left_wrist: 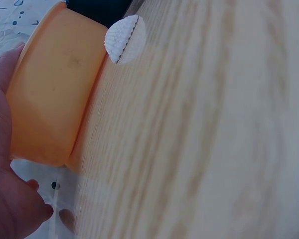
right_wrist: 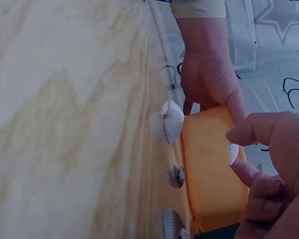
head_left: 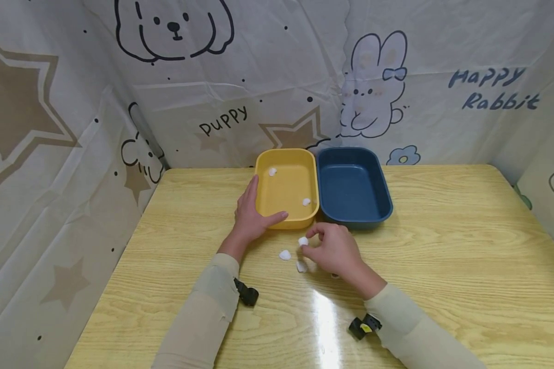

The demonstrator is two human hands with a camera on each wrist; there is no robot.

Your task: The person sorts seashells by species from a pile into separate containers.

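Note:
My right hand (head_left: 334, 251) pinches a small white seashell (head_left: 303, 240) between thumb and forefinger, just above the table in front of the yellow bin (head_left: 286, 224). The right wrist view shows the same shell (right_wrist: 233, 153) at the fingertips, partly covered by them. My left hand (head_left: 250, 218) rests against the near left corner of the yellow bin, fingers extended along its side and thumb over the front rim. Two white shells (head_left: 272, 171) lie inside that bin. On the table near my right hand are a shell (head_left: 284, 254), another shell (head_left: 301, 266) and a partly hidden one (head_left: 335, 275).
A dark blue bin (head_left: 355, 221) stands against the right side of the yellow bin. Behind both hangs a printed cloth (head_left: 189, 92), which also covers the left and right sides. The wooden table (head_left: 443, 246) extends to either side.

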